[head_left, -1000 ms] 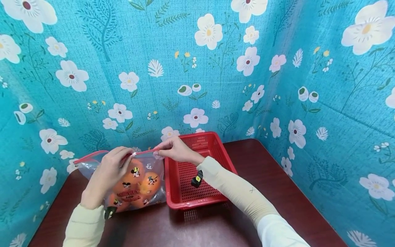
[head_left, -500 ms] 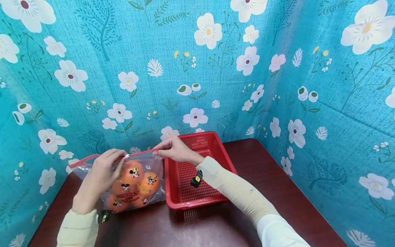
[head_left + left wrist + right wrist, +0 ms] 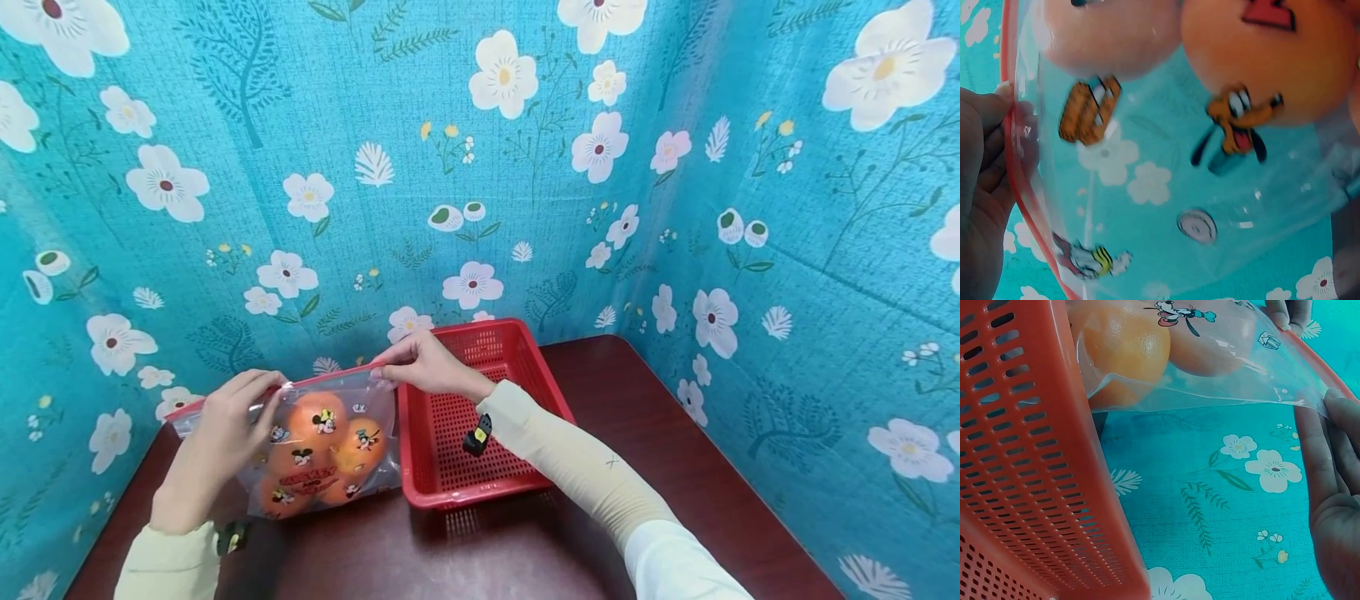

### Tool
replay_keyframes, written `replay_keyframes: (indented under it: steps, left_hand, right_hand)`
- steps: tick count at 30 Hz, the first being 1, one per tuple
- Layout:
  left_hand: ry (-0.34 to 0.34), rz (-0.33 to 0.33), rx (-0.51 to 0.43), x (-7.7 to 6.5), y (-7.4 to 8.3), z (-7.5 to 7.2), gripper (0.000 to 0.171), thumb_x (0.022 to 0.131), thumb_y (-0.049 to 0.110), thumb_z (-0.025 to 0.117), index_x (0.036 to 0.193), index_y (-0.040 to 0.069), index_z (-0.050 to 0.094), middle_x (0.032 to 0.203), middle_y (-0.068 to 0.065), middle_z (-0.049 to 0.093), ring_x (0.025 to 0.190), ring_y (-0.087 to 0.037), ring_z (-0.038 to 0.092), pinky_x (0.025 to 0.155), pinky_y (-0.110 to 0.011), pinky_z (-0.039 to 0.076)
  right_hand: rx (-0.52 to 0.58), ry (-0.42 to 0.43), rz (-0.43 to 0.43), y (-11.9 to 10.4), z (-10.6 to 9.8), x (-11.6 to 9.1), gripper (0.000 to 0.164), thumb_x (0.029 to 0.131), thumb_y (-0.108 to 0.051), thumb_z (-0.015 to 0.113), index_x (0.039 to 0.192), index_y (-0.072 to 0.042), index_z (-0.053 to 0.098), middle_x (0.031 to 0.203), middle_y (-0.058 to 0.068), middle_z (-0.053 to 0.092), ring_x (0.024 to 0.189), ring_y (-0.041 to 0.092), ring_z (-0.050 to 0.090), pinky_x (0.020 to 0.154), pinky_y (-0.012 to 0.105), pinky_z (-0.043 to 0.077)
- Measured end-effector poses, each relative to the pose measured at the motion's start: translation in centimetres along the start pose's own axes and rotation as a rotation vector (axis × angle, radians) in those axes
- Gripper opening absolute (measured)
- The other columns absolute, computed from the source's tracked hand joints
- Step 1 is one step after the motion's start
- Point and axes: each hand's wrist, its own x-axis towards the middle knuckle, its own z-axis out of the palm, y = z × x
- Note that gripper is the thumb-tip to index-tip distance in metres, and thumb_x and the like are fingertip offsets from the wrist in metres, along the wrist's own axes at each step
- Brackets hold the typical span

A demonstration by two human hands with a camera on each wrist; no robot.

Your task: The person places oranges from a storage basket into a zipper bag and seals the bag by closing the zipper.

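A clear zip bag (image 3: 378,396) with cartoon prints and a red zip strip stands on the table, several oranges (image 3: 318,417) inside it. My left hand (image 3: 217,433) pinches the strip left of its middle, and a small whitish bit shows at the fingertips. At the bag's right top corner, my right hand (image 3: 427,364) grips the strip between thumb and fingers. In the left wrist view the red zip strip (image 3: 1017,150) runs past the thumb and fingers. The right wrist view shows the plastic corner caught under the thumb, the strip stretching toward the other hand.
A red perforated basket (image 3: 487,497) stands just right of the bag, under the right forearm. Both stand on a dark reddish-brown table (image 3: 480,558). Blue floral cloth (image 3: 420,167) hangs behind and along the right side.
My left hand has slid left along the zip strip, away from the right hand, uncovering more of the bag and oranges. The right hand and the basket have stayed in place.
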Motion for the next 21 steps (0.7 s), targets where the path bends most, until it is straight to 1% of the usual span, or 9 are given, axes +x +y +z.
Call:
replay_keyframes:
  steps: [1, 3, 7, 9, 11, 13, 15, 19, 21]
  left_hand:
    - [0.003, -0.001, -0.002, -0.1, -0.1, -0.1, 0.034, 0.070, -0.013, 0.084, 0.100, -0.005, 0.071, 0.094, -0.016, 0.070, 0.087, -0.031, 0.070, 0.093, 0.003, 0.029]
    - [0.009, -0.005, 0.008, -0.4, -0.3, -0.4, 0.035, 0.069, -0.013, 0.085, 0.101, -0.006, 0.071, 0.095, -0.017, 0.070, 0.087, -0.032, 0.070, 0.095, 0.002, 0.026]
    - [0.014, -0.027, 0.029, -0.9, -0.6, -0.9, 0.038, 0.068, -0.012, 0.086, 0.103, -0.006, 0.071, 0.097, -0.019, 0.071, 0.089, -0.035, 0.070, 0.099, -0.004, 0.028]
    - [0.015, -0.041, 0.040, -1.1, -0.7, -1.1, 0.039, 0.068, -0.011, 0.086, 0.104, -0.006, 0.071, 0.097, -0.020, 0.071, 0.090, -0.036, 0.069, 0.097, -0.014, 0.042]
    - [0.013, -0.054, 0.048, -1.2, -0.8, -1.3, 0.039, 0.069, -0.012, 0.085, 0.105, -0.007, 0.070, 0.098, -0.021, 0.070, 0.090, -0.037, 0.069, 0.092, -0.032, 0.051]
    - [0.012, -0.068, 0.054, -1.4, -0.8, -1.4, 0.039, 0.069, -0.012, 0.085, 0.105, -0.007, 0.070, 0.099, -0.022, 0.070, 0.091, -0.039, 0.069, 0.083, -0.050, 0.052]
    - [0.009, -0.083, 0.053, -1.6, -0.9, -1.5, 0.040, 0.070, -0.012, 0.085, 0.106, -0.007, 0.069, 0.100, -0.023, 0.070, 0.092, -0.041, 0.068, 0.078, -0.060, 0.051]
    - [0.013, -0.100, 0.058, -2.0, -1.1, -1.7, 0.041, 0.070, -0.012, 0.084, 0.107, -0.007, 0.069, 0.101, -0.024, 0.069, 0.093, -0.042, 0.068, 0.078, -0.061, 0.051]
    - [0.025, -0.103, 0.063, -2.2, -1.4, -1.8, 0.040, 0.071, -0.012, 0.084, 0.108, -0.007, 0.069, 0.101, -0.023, 0.070, 0.093, -0.042, 0.068, 0.089, -0.044, 0.054]
  right_hand:
    - [0.002, 0.000, 0.000, 0.0, 0.0, 0.0, 0.020, 0.097, 0.002, 0.063, 0.113, 0.010, 0.073, 0.101, 0.022, 0.076, 0.082, 0.018, 0.077, 0.078, 0.040, 0.062]
    - [0.010, 0.002, -0.001, 0.1, 0.0, 0.0, 0.020, 0.096, 0.003, 0.063, 0.113, 0.010, 0.073, 0.101, 0.023, 0.076, 0.081, 0.017, 0.077, 0.079, 0.041, 0.062]
    - [0.025, 0.000, 0.000, 0.0, 0.0, -0.1, 0.020, 0.096, 0.004, 0.063, 0.113, 0.012, 0.072, 0.101, 0.025, 0.075, 0.079, 0.015, 0.076, 0.079, 0.041, 0.062]
    - [0.029, -0.001, 0.001, 0.0, 0.1, -0.1, 0.020, 0.096, 0.004, 0.063, 0.113, 0.012, 0.072, 0.101, 0.025, 0.075, 0.079, 0.014, 0.076, 0.079, 0.042, 0.062]
    - [0.028, 0.003, 0.001, 0.0, 0.0, -0.1, 0.020, 0.096, 0.005, 0.063, 0.113, 0.012, 0.072, 0.102, 0.025, 0.075, 0.079, 0.013, 0.076, 0.078, 0.042, 0.062]
    - [0.025, 0.007, -0.001, -0.1, 0.0, -0.1, 0.020, 0.096, 0.005, 0.063, 0.113, 0.012, 0.072, 0.101, 0.025, 0.075, 0.079, 0.014, 0.076, 0.078, 0.042, 0.062]
    - [0.022, 0.009, -0.004, -0.1, 0.0, -0.1, 0.020, 0.096, 0.005, 0.063, 0.113, 0.011, 0.072, 0.101, 0.025, 0.075, 0.079, 0.015, 0.077, 0.078, 0.042, 0.062]
    - [0.010, 0.009, -0.002, 0.0, 0.1, -0.1, 0.020, 0.096, 0.004, 0.063, 0.112, 0.011, 0.073, 0.101, 0.024, 0.075, 0.081, 0.016, 0.077, 0.078, 0.041, 0.062]
    - [0.004, 0.007, 0.001, 0.1, 0.1, -0.1, 0.020, 0.096, 0.004, 0.063, 0.112, 0.010, 0.073, 0.101, 0.023, 0.076, 0.081, 0.016, 0.077, 0.079, 0.040, 0.062]
